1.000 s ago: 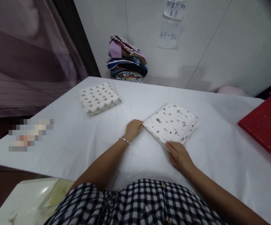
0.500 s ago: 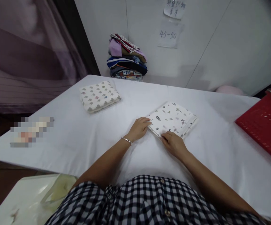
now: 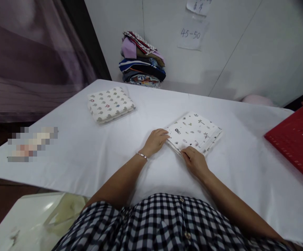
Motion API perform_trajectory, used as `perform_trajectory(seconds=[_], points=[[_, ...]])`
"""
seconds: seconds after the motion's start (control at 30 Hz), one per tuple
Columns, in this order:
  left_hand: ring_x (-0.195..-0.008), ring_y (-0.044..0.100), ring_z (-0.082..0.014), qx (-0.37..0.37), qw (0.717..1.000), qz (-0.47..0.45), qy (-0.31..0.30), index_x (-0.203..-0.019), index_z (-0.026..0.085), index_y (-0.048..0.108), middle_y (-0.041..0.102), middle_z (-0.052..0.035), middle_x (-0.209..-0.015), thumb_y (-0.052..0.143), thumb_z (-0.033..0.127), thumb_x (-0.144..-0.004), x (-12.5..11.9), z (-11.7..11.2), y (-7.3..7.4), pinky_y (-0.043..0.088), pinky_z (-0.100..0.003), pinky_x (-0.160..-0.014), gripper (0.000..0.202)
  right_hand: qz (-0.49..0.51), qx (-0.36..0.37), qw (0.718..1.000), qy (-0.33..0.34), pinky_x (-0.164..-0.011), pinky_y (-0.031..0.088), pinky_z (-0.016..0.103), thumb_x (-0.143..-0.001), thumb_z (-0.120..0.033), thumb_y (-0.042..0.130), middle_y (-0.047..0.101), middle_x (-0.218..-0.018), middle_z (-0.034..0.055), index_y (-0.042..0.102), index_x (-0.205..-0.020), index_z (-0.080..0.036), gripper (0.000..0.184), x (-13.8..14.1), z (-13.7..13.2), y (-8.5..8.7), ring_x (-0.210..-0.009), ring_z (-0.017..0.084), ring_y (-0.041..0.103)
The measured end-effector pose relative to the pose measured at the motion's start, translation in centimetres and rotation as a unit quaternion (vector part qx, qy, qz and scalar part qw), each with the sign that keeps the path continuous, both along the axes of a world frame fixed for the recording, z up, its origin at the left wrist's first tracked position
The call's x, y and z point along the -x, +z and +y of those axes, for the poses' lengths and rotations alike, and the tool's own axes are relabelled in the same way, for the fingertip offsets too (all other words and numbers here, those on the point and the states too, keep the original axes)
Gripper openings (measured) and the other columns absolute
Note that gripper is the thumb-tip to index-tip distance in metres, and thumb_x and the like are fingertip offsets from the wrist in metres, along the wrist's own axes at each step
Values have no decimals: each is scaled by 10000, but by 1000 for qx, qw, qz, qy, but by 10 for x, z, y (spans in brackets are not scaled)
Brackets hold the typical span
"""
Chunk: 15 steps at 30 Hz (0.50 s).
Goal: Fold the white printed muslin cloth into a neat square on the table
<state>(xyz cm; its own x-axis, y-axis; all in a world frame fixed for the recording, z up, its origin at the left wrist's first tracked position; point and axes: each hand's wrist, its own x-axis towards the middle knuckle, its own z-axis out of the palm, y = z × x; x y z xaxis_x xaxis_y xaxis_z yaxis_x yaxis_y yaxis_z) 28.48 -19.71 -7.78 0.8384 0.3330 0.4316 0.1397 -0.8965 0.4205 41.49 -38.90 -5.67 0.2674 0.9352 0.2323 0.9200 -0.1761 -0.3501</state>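
Observation:
A folded white cloth (image 3: 193, 130) printed with small palm trees and plants lies flat on the white-covered table (image 3: 109, 157) in front of me. My left hand (image 3: 156, 140) rests at its left corner, fingertips bent over the edge. At the near edge, my right hand (image 3: 194, 158) pinches the cloth between thumb and fingers. Whether the left thumb grips from below is hidden. Farther left lies a second folded cloth (image 3: 111, 104), white with grey tree shapes, touched by neither hand.
A red basket (image 3: 295, 139) stands at the table's right side. Behind the far edge rises a stack of folded fabrics (image 3: 142, 62) against the wall. A pixelated item (image 3: 32, 144) lies on the left. A white stool (image 3: 28, 216) is at lower left.
The view has shifted slightly. Both hands stay at the same places on the palm-printed cloth, with hardly any visible movement.

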Motion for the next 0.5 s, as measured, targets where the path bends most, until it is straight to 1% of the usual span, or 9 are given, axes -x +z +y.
perform_trajectory(seconds=[0.1, 0.23, 0.3, 0.4, 0.5], points=[[-1106, 483, -178, -1, 1000, 12, -4, -1018, 250, 644, 591, -53, -1150, 416, 184, -875, 4, 0, 0, 378, -384, -933, 277, -44, 9, 999, 15, -626, 395, 263, -906, -251, 379, 596, -849, 49, 603, -885, -217, 228, 4, -2, 0, -800, 170, 545], [-1108, 481, -187, 1, 1000, 12, -16, -1046, 240, 627, 582, -59, -1164, 424, 162, -854, 9, 0, 1, 390, -392, -927, 291, -61, 33, 997, 21, -604, 382, 259, -879, -314, 445, 580, -860, 50, 574, -913, -215, 166, 5, -2, 2, -806, 178, 529], [-1119, 473, -193, -2, 1000, 13, -23, -1082, 244, 611, 574, -59, -1175, 441, 152, -836, 10, 0, 1, 386, -396, -934, 313, -67, 37, 997, 18, -600, 379, 259, -871, -318, 458, 578, -859, 50, 564, -919, -215, 155, 5, -2, 2, -807, 182, 527], [-1122, 467, -197, -9, 1000, 7, -28, -1097, 246, 606, 567, -58, -1182, 478, 179, -826, 9, 0, 0, 380, -389, -941, 306, -67, 37, 997, 8, -602, 377, 260, -882, -267, 426, 581, -855, 50, 563, -913, -215, 150, 5, -1, 2, -803, 181, 531], [-1094, 481, -187, -9, 1000, -6, -27, -1052, 244, 631, 580, -55, -1155, 471, 232, -855, 8, 2, -1, 383, -369, -928, 253, -52, 29, 998, -1, -608, 384, 263, -897, -257, 398, 587, -857, 48, 569, -909, -214, 177, 5, -1, 1, -804, 179, 538]])
